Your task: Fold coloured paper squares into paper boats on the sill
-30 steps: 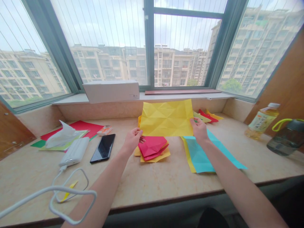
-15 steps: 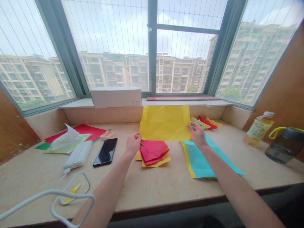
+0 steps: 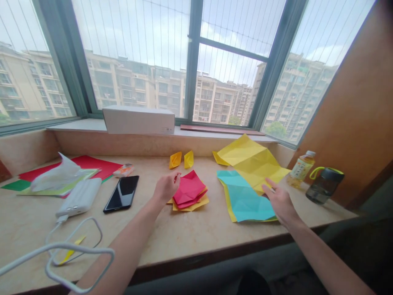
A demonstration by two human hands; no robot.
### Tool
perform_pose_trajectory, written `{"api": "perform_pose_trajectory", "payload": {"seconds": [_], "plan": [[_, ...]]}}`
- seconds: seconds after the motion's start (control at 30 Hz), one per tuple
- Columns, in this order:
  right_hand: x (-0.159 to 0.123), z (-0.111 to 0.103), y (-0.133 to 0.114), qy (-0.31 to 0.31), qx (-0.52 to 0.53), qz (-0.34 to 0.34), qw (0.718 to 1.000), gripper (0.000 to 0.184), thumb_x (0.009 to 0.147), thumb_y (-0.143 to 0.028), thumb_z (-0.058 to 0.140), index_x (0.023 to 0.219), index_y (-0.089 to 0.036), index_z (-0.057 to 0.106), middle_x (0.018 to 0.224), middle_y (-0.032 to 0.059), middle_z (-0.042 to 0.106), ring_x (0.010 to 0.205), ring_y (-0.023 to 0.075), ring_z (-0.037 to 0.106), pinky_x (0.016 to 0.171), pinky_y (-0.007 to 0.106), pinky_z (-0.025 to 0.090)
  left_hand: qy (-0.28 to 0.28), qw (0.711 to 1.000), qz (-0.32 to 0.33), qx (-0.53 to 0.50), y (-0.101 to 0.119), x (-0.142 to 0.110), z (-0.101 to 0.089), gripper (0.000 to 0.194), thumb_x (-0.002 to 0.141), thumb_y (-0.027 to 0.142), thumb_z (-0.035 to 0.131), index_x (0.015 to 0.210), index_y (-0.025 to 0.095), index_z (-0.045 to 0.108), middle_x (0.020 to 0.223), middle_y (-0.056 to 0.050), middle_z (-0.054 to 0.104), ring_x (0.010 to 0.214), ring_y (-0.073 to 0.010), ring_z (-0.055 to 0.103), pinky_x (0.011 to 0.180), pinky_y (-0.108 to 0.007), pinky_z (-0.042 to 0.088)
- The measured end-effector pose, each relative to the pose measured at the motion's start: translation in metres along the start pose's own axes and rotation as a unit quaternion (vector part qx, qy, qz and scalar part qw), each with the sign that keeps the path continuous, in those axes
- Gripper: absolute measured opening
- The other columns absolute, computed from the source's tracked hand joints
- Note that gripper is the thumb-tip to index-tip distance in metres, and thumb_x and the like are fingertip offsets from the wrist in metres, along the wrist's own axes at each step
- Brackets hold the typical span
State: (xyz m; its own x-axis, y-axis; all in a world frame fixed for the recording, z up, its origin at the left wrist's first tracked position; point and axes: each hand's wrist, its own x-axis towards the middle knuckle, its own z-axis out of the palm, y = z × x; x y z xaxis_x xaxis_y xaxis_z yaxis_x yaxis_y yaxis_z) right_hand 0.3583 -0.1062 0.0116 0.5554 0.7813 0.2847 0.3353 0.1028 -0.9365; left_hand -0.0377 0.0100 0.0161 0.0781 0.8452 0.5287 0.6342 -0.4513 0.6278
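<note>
Watching through the head camera, I judge the work in hand to be moving a single loose sheet, not folding one. The right hand point(image 3: 281, 200) has the near edge of a creased yellow sheet point(image 3: 254, 157) pinched between thumb and fingers; the sheet slants above the cyan paper point(image 3: 248, 203), which lies on the counter point(image 3: 175, 246) with a yellow layer point(image 3: 229, 200) showing along its left side. I can't tell whether the raised sheet touches the cyan one anywhere. The left hand point(image 3: 166, 188) is off the sheet, its fingers curled beside the pink folded papers point(image 3: 190, 189); I see nothing in it, but its fingertips are too hidden for me to say whether they are closed. Behind that stack, two small folded yellow pieces, the left one point(image 3: 175, 160) and the right one point(image 3: 188, 159), stand apart from each other. If I were guiding a set-down from here, I'd want the right wrist lowered gently, the sheet levelled and its far corner kept off the bottle point(image 3: 301, 169), then the fingers loosened once the paper lies flat. With only one edge gripped, I'd expect the thin sheet to flop or swing along its creases, so slow movement suits it.
</note>
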Motion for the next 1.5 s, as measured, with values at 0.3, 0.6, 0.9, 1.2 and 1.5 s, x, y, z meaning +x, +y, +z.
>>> {"api": "perform_pose_trajectory", "payload": {"seconds": [0.3,0.6,0.9,1.2,1.5], "plan": [[-0.064,-0.008,-0.023,-0.240,-0.328,-0.017,0.914,0.049,0.076,-0.052,0.067,0.110,-0.018,0.074,0.075,0.0074,0.076,0.066,0.0267,0.070,0.065,0.036,0.052,-0.080,0.986,0.028,0.147,0.011,-0.007,0.000,0.031,0.095,0.030,0.043,0.095,0.019,0.072,0.084,-0.011,0.074,0.073,-0.0228,0.066,0.062,-0.027,0.037],[-0.031,0.042,-0.045,-0.269,-0.420,-0.190,0.846,0.060,0.095,-0.056,0.039,0.136,-0.016,0.058,0.143,0.0152,0.054,0.134,0.0298,0.047,0.111,0.042,0.034,-0.107,0.981,0.027,0.160,0.012,-0.008,0.003,0.034,0.096,0.030,0.039,0.098,0.019,0.071,0.086,-0.009,0.074,0.075,-0.0221,0.066,0.065,-0.028,0.038],[0.014,0.091,0.038,-0.262,-0.556,-0.052,0.787,0.063,0.098,-0.059,0.019,0.154,-0.031,0.026,0.162,0.0124,0.023,0.149,0.0333,0.021,0.112,0.067,0.016,-0.141,0.973,0.024,0.180,0.007,-0.014,0.006,0.033,0.095,0.029,0.039,0.093,0.018,0.071,0.086,-0.012,0.073,0.080,-0.0237,0.068,0.070,-0.030,0.044],[0.040,0.120,0.010,-0.204,-0.552,-0.270,0.762,0.056,0.095,-0.046,0.039,0.140,-0.015,0.051,0.148,0.0185,0.046,0.139,0.0324,0.040,0.112,0.049,0.031,-0.155,0.977,0.048,0.139,0.006,-0.017,0.014,0.030,0.092,0.023,0.042,0.081,0.016,0.069,0.085,-0.012,0.073,0.083,-0.0237,0.068,0.073,-0.031,0.048],[0.038,0.297,-0.061,-0.286,-0.466,-0.304,0.780,0.037,0.093,-0.034,0.050,0.115,-0.010,0.068,0.118,0.0205,0.068,0.114,0.0304,0.063,0.096,0.037,0.044,-0.135,0.976,0.080,0.151,0.006,-0.021,0.014,0.026,0.089,0.024,0.045,0.081,0.016,0.069,0.086,-0.012,0.074,0.081,-0.0248,0.069,0.073,-0.032,0.051]]}}
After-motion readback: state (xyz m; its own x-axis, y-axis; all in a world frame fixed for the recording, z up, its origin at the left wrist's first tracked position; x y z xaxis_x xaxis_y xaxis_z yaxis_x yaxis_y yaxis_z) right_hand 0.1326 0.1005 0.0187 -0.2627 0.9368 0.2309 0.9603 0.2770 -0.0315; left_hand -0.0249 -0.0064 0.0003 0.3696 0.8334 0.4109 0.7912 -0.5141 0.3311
